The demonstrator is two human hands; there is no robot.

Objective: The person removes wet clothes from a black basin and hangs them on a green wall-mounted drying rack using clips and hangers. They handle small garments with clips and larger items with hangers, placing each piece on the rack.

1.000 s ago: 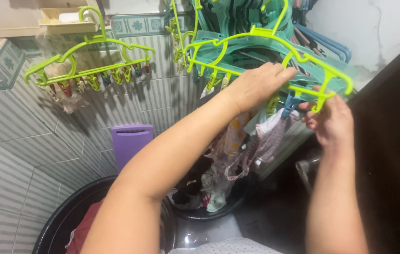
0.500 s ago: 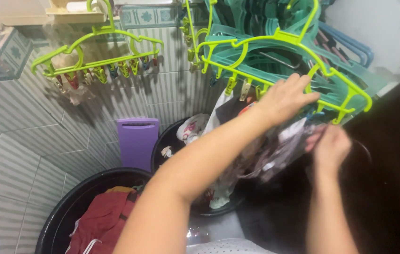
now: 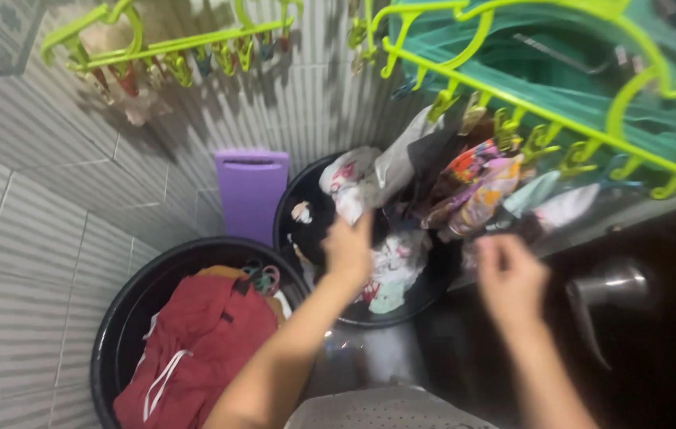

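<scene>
**A:** Where do your hands sit?

**B:** Your left hand [image 3: 347, 248] is near the middle of the view, fingers raised and closing on the lower edge of a white patterned cloth [image 3: 362, 179] that hangs just above it at 12 o'clock. Motion blur hides whether the pinch is complete. Your right hand [image 3: 510, 274] is at 3 o'clock from the left one, curled loosely. I cannot tell whether it grips anything; a pale garment [image 3: 560, 208] hangs just above it at 1 o'clock.

**A:** What do those clothes hang from?

**B:** Both hang under the lime-green clip hanger [image 3: 513, 87], which runs across the top right. Between them is a bright orange and pink floral piece [image 3: 477, 187], clipped to the same hanger.

**A:** And further out from your hands?

**B:** Behind your left hand stands a black tub [image 3: 306, 199] with light laundry inside. At 8 o'clock is a second black tub [image 3: 127, 314] holding a red garment [image 3: 203, 342]. A purple plastic stool [image 3: 251, 191] leans against the tiled wall [image 3: 28, 238] at 11 o'clock. A second lime-green clip hanger [image 3: 171, 44] hangs at the upper left.
</scene>
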